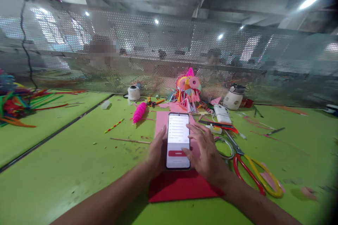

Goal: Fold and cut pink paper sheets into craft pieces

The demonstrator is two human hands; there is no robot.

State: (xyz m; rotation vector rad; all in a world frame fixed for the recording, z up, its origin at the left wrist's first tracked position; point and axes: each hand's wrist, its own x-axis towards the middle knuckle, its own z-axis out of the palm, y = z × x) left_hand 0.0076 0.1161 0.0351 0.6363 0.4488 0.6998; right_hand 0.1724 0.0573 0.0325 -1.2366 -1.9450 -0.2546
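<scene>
A smartphone (pixel 178 140) with a lit white screen and a red button stands near upright in the middle. My left hand (pixel 157 151) grips its left edge, thumb along the side, the other fingers hidden behind. Over the right edge of the phone, my right hand (pixel 202 147) has its fingers apart, with the thumb and index at the screen. Pink paper (pixel 161 121) and a red sheet (pixel 182 190) lie beneath the hands. Scissors (pixel 240 153) with one red and one yellow handle rest right of my right hand, beside a tape roll (pixel 228 147).
A colourful fringed paper figure (pixel 189 89) stands at the back. Around it are a pink yarn bundle (pixel 139 113), a white thread spool (pixel 133 93), a white jar (pixel 233 97) and a white corded device (pixel 222 113). Coloured strips (pixel 16 107) pile at far left. A perforated screen (pixel 148 56) borders the green table (pixel 87 158).
</scene>
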